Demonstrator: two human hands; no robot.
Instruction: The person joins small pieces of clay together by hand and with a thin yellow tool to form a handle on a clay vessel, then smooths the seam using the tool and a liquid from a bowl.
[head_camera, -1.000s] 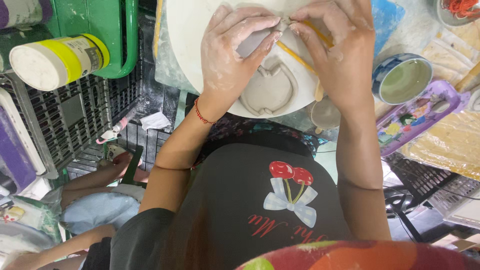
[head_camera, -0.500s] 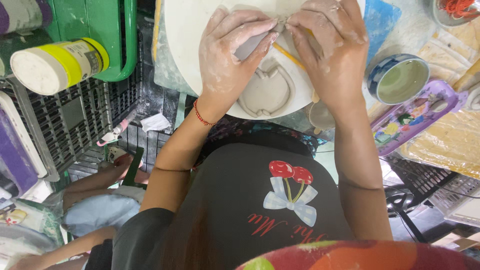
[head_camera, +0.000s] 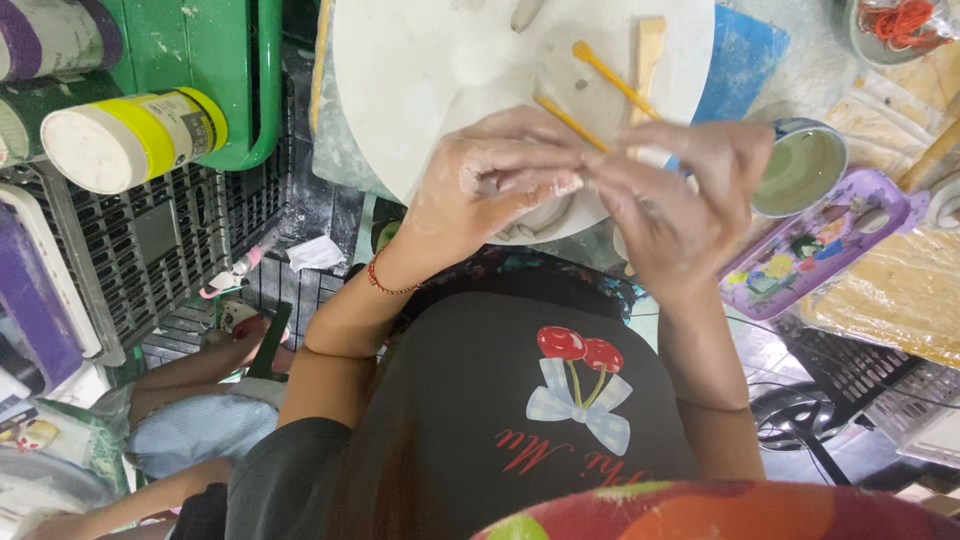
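Between both hands, left (head_camera: 490, 190) and right (head_camera: 670, 195), fingertips pinch a small pale clay piece (head_camera: 560, 183), dusty and smooth, over a round white board (head_camera: 420, 70); yellow sticks (head_camera: 610, 78) lie beyond.

The 2 hands meet in front of the chest, fingertips pressed together; the left hand (head_camera: 480, 190) curls inward with bent fingers, a red cord round its wrist; the right hand (head_camera: 680, 200) faces it, fingers pinched toward the left; both are smeared pale, forearms bare, elbows bent.
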